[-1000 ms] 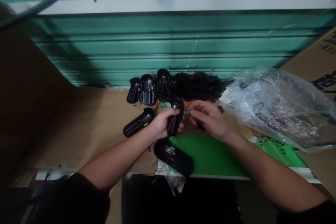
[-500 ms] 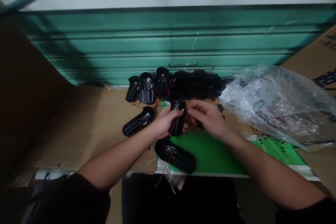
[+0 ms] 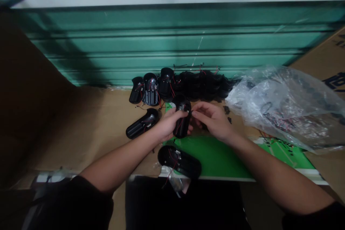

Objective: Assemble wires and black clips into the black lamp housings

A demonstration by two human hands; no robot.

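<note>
Black plastic housing (image 3: 182,119), oblong and carrying red wire (image 3: 178,128), sits slightly tilted in the left hand (image 3: 169,125), whose fingers wrap its lower body, above the edge of a green sheet (image 3: 215,156). Right hand (image 3: 211,120) is just beside the housing's upper end, thumb and forefinger pressed together; whether they pinch anything is too small to tell. Second housing (image 3: 142,123) lies left of the hands; third housing (image 3: 179,161) lies below them. Further housings (image 3: 151,89) stand grouped against a teal corrugated shutter (image 3: 107,39), beside a black tangled bundle (image 3: 202,85). Clear plastic bag (image 3: 280,107) rests to the right on cardboard (image 3: 88,129).
</note>
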